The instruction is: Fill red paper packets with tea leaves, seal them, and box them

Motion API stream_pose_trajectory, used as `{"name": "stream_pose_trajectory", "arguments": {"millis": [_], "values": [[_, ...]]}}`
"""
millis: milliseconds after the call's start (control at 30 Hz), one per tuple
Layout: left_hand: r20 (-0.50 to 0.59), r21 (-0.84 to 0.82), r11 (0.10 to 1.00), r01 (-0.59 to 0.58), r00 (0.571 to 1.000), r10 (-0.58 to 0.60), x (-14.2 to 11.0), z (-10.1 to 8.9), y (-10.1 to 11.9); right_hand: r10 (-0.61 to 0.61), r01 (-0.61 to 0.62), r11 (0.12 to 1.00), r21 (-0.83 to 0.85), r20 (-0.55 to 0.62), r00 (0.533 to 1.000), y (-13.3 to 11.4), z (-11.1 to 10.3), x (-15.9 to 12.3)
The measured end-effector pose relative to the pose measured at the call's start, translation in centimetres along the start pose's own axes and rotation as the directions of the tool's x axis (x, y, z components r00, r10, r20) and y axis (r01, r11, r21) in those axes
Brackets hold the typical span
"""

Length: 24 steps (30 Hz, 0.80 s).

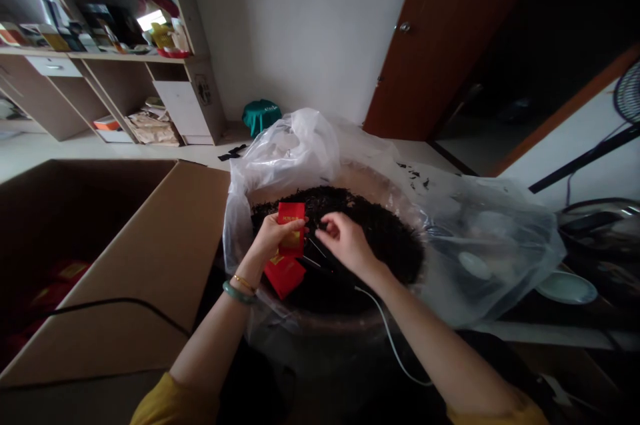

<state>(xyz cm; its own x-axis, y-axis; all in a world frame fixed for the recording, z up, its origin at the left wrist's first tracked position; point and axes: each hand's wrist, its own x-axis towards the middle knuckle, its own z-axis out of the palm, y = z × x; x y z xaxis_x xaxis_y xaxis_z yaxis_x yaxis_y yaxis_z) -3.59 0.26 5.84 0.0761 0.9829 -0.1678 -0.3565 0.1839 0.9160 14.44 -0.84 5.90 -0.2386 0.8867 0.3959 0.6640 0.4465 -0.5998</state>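
My left hand [281,233] holds a small red packet [291,218] with gold print upright, thumb across its front. To the right of it, my right hand [346,241] is closed, its fingers curled towards the thumb; whatever they hold, if anything, is too small to name. Both hands are above a wide tub lined with clear plastic [305,138], filled with dark dried leaves [385,231] that look like loose tea. More red packets [284,276] lie on the near left part of the leaves. A dark device with a white cord [387,328] sits below my right hand, mostly hidden.
An open cardboard box [165,231] with red packets [67,271] inside stands at my left. A pale bowl [567,287] is at the right, near a fan [627,95]. Behind are a shelf unit [200,98], a green bundle [261,117] and a brown door [425,45].
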Motion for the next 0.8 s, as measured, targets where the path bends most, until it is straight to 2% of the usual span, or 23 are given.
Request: {"name": "stream_pose_trajectory", "arguments": {"millis": [67, 167, 267, 400, 500, 567, 700, 800], "values": [[-0.023, 0.020, 1.000, -0.015, 1.000, 0.016, 0.0, -0.5, 0.0, -0.037, 0.062, 0.961, -0.269, 0.099, 0.994, 0.6, 1.4, -3.0], [-0.039, 0.049, 0.999, -0.013, 0.999, 0.015, 0.0, -0.8, 0.0, 0.038, 0.072, 0.836, -0.544, 0.188, 0.982, 1.0, 3.3, -5.6], [-0.035, 0.055, 0.998, -0.006, 0.999, 0.007, -0.3, -0.7, 0.1, 0.113, 0.048, 0.778, -0.626, 0.215, 0.970, 0.7, 4.0, -5.7], [-0.038, 0.046, 0.999, -0.015, 0.999, 0.017, -0.6, -0.6, 0.5, 0.211, -0.018, 0.784, -0.621, 0.239, 0.948, 0.0, 3.9, -4.8], [-0.040, 0.045, 0.999, -0.016, 0.999, 0.018, -0.6, -0.8, 0.6, 0.258, -0.084, 0.836, -0.543, 0.255, 0.932, 0.3, 3.4, -4.5], [-0.038, 0.048, 0.999, -0.018, 0.999, 0.020, -0.6, -1.0, 0.5, 0.282, -0.154, 0.891, -0.428, 0.253, 0.925, 1.2, 2.8, -4.1], [-0.019, 0.048, 0.998, -0.032, 0.999, 0.033, -0.6, -1.1, 0.5, 0.226, -0.217, 0.974, -0.068, 0.190, 0.955, 3.6, 0.2, -2.0], [0.013, 0.070, 0.997, -0.024, 1.000, 0.023, -0.6, -1.0, 0.5, 0.182, -0.220, 0.953, 0.209, 0.185, 0.966, 3.9, -2.1, 0.1]]}}
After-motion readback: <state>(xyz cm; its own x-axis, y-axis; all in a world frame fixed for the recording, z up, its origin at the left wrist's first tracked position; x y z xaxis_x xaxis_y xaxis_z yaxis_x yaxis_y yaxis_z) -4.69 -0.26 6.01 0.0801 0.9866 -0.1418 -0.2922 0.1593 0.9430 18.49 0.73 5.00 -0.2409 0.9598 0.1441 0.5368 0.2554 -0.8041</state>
